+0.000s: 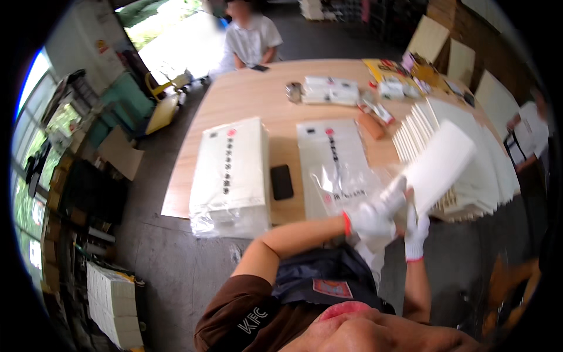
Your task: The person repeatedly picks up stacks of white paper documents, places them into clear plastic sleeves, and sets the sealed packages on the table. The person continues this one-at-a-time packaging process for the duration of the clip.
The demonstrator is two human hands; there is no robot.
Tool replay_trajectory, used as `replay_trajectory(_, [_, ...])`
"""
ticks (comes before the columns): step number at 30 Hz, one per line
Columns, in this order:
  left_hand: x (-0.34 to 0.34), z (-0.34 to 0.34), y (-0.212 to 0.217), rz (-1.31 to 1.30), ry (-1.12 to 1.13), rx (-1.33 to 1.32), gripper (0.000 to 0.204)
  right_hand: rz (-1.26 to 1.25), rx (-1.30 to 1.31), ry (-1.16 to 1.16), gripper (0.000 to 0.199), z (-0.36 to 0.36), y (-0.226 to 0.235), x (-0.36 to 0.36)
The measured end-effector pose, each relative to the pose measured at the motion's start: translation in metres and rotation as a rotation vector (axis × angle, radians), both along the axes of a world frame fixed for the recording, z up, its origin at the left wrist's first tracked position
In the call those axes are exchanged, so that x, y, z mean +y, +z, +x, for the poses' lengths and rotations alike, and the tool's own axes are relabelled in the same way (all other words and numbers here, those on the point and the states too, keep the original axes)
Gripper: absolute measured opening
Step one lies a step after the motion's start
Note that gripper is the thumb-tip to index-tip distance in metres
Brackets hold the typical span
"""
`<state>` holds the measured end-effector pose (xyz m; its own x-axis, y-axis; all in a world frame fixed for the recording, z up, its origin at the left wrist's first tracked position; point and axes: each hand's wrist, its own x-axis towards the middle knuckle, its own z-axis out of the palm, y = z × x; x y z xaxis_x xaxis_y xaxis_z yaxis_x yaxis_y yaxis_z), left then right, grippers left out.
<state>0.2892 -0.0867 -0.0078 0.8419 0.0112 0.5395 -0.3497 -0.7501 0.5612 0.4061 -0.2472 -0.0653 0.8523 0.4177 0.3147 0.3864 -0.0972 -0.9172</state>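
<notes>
A white paper sheaf (441,164) slants up over the right side of the table, its lower end between my gloved hands. My left hand (376,218), in a white glove with a red cuff, closes on its lower left edge. My right hand (416,234), gloved the same way, grips the lower end, fingers pointing up. Just left of them a clear plastic bag (343,183) lies crumpled over a flat white printed packet (331,144). To the right, fanned stacks of white paper (489,158) lie close behind the held sheaf.
A tall pile of white printed packets (229,170) stands on the table (275,88) at left, a black phone (282,182) beside it. Wrapped white bundles (330,91) and an orange-brown block (370,125) lie farther back. A person (253,38) sits across; another person (531,132) is at far right.
</notes>
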Motion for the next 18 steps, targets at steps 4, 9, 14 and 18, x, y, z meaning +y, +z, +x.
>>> replay_trajectory(4, [0.085, -0.008, 0.005, -0.999, -0.086, 0.343, 0.058, -0.276, -0.259, 0.124, 0.027, -0.007, 0.071, -0.015])
replay_trajectory(9, [0.152, -0.027, 0.018, -1.526, -0.163, 0.271, 0.058, -0.53, -1.174, 0.406, 0.022, -0.018, 0.136, -0.012])
replay_trajectory(14, [0.144, -0.051, 0.043, -0.8, -0.246, 0.271, 0.056, -1.035, -1.041, 0.546, 0.027, -0.008, 0.087, 0.01])
replay_trajectory(18, [0.042, -0.066, 0.021, -0.001, -0.222, 0.349, 0.047, -1.015, -0.726, 0.764, 0.039, -0.009, 0.065, 0.028])
